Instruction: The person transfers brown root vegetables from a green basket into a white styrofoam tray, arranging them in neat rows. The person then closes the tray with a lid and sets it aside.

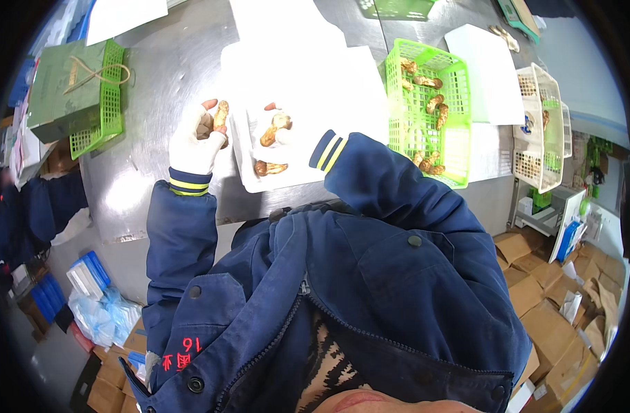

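My left hand (191, 142), in a white glove with bare fingertips, grips a long brown mushroom (221, 114) held upright just left of a white tray (240, 157). Over that tray my right hand (297, 144), also gloved in white, holds a thicker mushroom (268, 135) with a pale cap. Glare washes out much of the right glove and the tray behind it. Another brown mushroom (270, 168) lies on its side in the tray, near its front edge. To the right, a bright green plastic basket (454, 103) contains several similar mushrooms (427, 81).
A green paper bag (62, 98) with a cord handle rests on another green basket (112, 98) at left. White baskets (547, 129) stand at the right edge of the steel table (175, 67). Flattened cardboard (552, 320) covers floor at right. Another person's dark sleeve (59, 204) shows at left.
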The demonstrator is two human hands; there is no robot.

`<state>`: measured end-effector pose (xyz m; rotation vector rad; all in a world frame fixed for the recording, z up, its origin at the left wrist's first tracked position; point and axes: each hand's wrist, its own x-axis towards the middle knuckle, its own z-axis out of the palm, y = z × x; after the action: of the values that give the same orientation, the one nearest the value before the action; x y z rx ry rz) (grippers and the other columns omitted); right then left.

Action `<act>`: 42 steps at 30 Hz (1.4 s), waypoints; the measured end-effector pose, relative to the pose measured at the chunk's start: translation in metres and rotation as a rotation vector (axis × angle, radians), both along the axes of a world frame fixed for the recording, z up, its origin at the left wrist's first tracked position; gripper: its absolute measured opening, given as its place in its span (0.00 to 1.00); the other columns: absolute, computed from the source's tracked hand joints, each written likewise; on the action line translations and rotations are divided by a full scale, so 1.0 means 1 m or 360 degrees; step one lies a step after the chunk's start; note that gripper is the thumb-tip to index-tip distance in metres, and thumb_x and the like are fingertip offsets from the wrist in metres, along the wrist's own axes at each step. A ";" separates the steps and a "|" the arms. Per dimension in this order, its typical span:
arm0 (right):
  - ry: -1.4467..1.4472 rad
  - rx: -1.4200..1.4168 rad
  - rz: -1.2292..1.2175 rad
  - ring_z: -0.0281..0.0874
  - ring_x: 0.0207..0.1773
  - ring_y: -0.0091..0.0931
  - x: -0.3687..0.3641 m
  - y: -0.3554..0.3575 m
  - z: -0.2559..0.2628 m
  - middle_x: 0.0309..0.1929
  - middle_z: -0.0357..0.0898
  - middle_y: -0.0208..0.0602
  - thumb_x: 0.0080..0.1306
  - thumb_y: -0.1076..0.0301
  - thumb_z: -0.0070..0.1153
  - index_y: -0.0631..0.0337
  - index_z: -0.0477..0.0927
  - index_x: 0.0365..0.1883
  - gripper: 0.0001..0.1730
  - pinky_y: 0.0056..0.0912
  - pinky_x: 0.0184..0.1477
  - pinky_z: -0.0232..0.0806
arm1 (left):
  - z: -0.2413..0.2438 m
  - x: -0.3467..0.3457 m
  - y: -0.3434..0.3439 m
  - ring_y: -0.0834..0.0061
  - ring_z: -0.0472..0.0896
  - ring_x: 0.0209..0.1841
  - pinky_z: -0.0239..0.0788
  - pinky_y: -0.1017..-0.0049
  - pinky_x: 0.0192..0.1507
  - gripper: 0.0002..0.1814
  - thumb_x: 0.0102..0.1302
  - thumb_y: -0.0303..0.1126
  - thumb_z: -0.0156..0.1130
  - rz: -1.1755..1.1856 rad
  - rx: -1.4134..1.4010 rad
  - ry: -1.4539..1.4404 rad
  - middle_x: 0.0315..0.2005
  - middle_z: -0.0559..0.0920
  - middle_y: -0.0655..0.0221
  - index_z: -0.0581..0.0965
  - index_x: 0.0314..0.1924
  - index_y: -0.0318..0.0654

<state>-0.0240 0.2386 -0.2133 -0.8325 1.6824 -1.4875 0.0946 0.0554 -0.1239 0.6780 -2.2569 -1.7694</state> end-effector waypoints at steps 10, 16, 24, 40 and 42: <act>-0.0180 0.0596 0.0225 0.78 0.45 0.29 0.015 -0.010 0.026 0.47 0.78 0.38 0.71 0.60 0.48 0.60 0.72 0.53 0.17 0.30 0.50 0.71 | -0.014 0.013 -0.010 0.79 0.78 0.31 0.72 0.79 0.36 0.22 0.63 0.19 0.58 -0.0039 0.0194 -0.0079 0.32 0.80 0.64 0.70 0.58 0.26; 0.0272 0.0522 0.0305 0.75 0.52 0.31 0.014 -0.018 0.040 0.54 0.76 0.41 0.74 0.61 0.41 0.59 0.71 0.58 0.19 0.31 0.56 0.67 | -0.033 0.014 -0.005 0.79 0.78 0.30 0.72 0.79 0.35 0.22 0.62 0.16 0.57 0.0083 0.0322 0.0036 0.33 0.80 0.65 0.71 0.57 0.28; 0.0754 0.0739 0.0502 0.75 0.54 0.34 -0.005 -0.016 -0.001 0.54 0.77 0.42 0.69 0.54 0.48 0.58 0.76 0.55 0.23 0.34 0.58 0.65 | -0.043 0.004 0.012 0.74 0.78 0.49 0.72 0.76 0.52 0.23 0.58 0.15 0.61 -0.0058 0.0385 0.0025 0.47 0.79 0.62 0.74 0.54 0.33; 0.0514 0.0555 -0.0018 0.78 0.39 0.25 -0.064 0.079 0.108 0.35 0.80 0.35 0.56 0.74 0.52 0.65 0.78 0.44 0.16 0.30 0.44 0.72 | -0.031 -0.038 0.052 0.66 0.80 0.45 0.72 0.70 0.50 0.22 0.57 0.29 0.68 -0.0536 -0.0693 0.0218 0.45 0.81 0.58 0.77 0.51 0.32; 0.1297 0.0415 -0.0043 0.79 0.36 0.26 -0.064 0.082 0.094 0.29 0.80 0.34 0.55 0.74 0.52 0.65 0.78 0.40 0.13 0.31 0.44 0.72 | -0.046 -0.028 0.050 0.59 0.79 0.46 0.70 0.65 0.52 0.18 0.54 0.28 0.65 -0.0705 -0.1284 0.0012 0.41 0.81 0.58 0.79 0.47 0.35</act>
<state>-0.0883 0.3209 -0.1198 -1.3795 2.4041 -0.9433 0.0666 0.1055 -0.1698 0.0073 -2.9341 -0.7922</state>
